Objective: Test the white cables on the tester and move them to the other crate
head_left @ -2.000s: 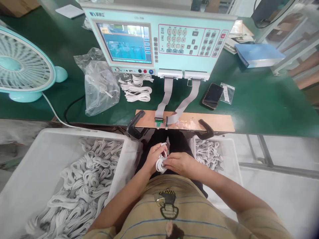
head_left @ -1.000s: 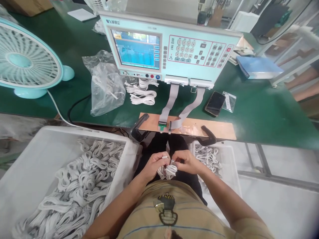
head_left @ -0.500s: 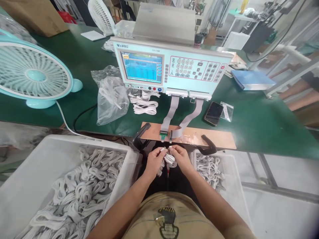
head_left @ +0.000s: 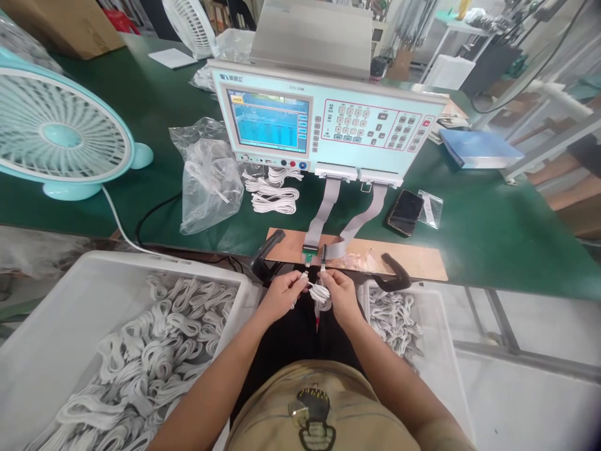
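My left hand [head_left: 285, 293] pinches one plug end of a white cable [head_left: 320, 293], just below the small green connector board [head_left: 310, 255]. My right hand [head_left: 341, 294] is closed on the other plug end, at the tip of the dark connector [head_left: 323, 254]. The coiled middle of the cable hangs between both hands. Grey ribbon cables [head_left: 323, 213] run from the two connectors up to the tester [head_left: 357, 128], whose screen is lit. Whether the right plug sits inside its connector is too small to tell.
Bins of coiled cables stand at left [head_left: 244, 294] and right [head_left: 441, 313]. Black clamps [head_left: 268, 255] hold a copper-coloured strip [head_left: 422, 263] on the table edge. A fan [head_left: 63, 134], plastic bag [head_left: 211, 181], cable bundles [head_left: 275, 200] and phone [head_left: 404, 213] lie on the green table.
Both hands have moved slightly up toward the connectors. The right plug now meets the dark connector. Loose cable ends below my left hand have shifted. The view has moved a little.
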The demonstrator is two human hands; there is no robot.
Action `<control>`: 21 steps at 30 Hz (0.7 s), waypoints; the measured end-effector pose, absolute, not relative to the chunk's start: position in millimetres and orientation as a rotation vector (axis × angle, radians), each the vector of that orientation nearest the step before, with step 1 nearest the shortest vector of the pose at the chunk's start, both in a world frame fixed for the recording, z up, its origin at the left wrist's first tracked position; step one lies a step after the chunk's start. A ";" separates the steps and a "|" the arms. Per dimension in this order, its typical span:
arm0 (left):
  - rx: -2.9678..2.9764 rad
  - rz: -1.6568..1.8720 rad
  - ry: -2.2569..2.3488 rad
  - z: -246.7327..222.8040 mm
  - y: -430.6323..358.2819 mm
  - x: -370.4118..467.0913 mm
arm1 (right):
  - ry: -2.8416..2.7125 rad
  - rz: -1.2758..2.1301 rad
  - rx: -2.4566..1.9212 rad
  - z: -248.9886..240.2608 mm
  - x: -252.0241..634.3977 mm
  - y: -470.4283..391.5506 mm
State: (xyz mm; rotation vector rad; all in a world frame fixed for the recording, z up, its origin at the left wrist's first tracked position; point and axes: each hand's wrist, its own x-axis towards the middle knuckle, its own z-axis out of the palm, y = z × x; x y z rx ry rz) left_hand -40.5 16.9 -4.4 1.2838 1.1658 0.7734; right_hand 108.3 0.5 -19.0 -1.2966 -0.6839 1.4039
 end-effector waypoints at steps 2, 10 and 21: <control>1.360 0.690 1.138 2.4 21.7 -47.6 | -0.565 1.460 -1.261 -17.4 105.6 2.9; 1.484 0.815 1.109 -10.2 27.4 -40.5 | -0.460 1.557 -1.186 -11.3 108.1 9.9; 1.336 0.936 1.179 -16.8 24.6 -26.3 | -0.639 1.613 -1.272 -11.9 120.7 11.9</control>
